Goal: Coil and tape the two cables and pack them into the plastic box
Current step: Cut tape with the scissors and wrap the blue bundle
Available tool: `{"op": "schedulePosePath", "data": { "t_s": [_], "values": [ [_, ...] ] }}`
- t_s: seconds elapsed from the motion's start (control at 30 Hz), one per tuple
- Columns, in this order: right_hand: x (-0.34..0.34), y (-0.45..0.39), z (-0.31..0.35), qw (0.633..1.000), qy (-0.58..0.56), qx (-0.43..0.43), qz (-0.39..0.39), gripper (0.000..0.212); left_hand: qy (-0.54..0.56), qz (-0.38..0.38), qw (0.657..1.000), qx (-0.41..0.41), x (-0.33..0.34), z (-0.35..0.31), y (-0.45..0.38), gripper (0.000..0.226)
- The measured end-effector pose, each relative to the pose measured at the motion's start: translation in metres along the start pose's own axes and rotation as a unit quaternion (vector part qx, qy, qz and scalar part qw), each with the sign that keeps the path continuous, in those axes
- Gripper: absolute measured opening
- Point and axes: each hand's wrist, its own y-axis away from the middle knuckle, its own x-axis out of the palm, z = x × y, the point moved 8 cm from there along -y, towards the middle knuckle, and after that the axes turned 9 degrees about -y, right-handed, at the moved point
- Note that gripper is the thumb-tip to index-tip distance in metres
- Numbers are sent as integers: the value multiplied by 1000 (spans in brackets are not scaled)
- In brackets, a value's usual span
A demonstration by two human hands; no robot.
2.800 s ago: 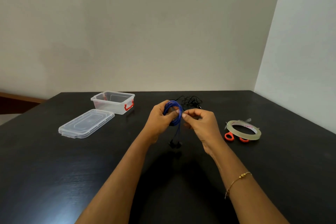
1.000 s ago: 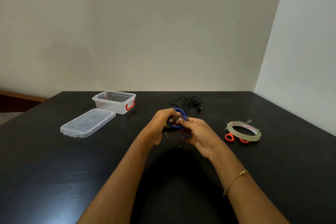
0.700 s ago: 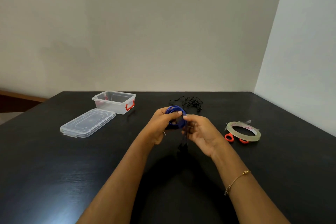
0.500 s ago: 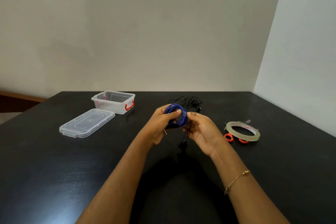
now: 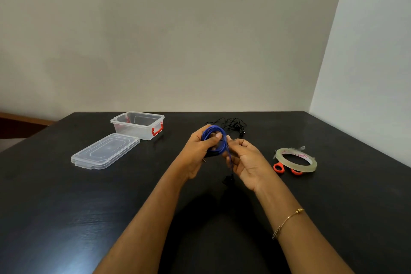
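A blue cable [image 5: 214, 132] is wound into a small coil, held above the black table at the middle. My left hand [image 5: 199, 153] grips the coil, thumb across its loops. My right hand [image 5: 245, 161] pinches the cable's loose end, which hangs down to a dark plug [image 5: 228, 179]. A thin black cable [image 5: 233, 124] lies tangled on the table just behind the hands. The clear plastic box [image 5: 138, 125] with red latches stands open at the back left. A roll of clear tape [image 5: 295, 159] lies to the right.
The box's clear lid [image 5: 104, 151] lies flat in front of the box. Orange-handled scissors [image 5: 279, 167] lie partly under the tape roll. The black table [image 5: 66, 207] meets walls at the back and right.
The coil has been lifted and turned more upright in my left hand. My right hand has slid along the loose end, which now hangs shorter.
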Motion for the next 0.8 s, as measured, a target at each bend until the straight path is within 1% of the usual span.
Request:
{"op": "schedulePosePath", "data": {
  "t_s": [0.13, 0.2, 0.3, 0.5, 0.67, 0.8],
  "values": [
    [-3, 0, 7, 994, 79, -64, -28, 8, -7, -3, 1000, -7, 0, 5, -1, 16],
    [-1, 2, 9, 992, 98, -82, -27, 9, -18, -5, 1000, -4, 0, 5, -1, 16],
    [4, 4, 11, 990, 105, -91, -11, 16, -36, -9, 999, 4, -2, 4, -2, 14],
    [16, 3, 4, 998, 0, -28, 59, 21, -46, -39, 998, 19, -6, -2, -2, 15],
    [20, 3, -5, 995, 16, 8, 102, 16, -42, -33, 999, 5, -6, -1, -2, 13],
    [24, 4, -8, 990, -21, 34, 136, 23, -28, -28, 999, -5, -6, 3, -2, 13]
  ]
}}
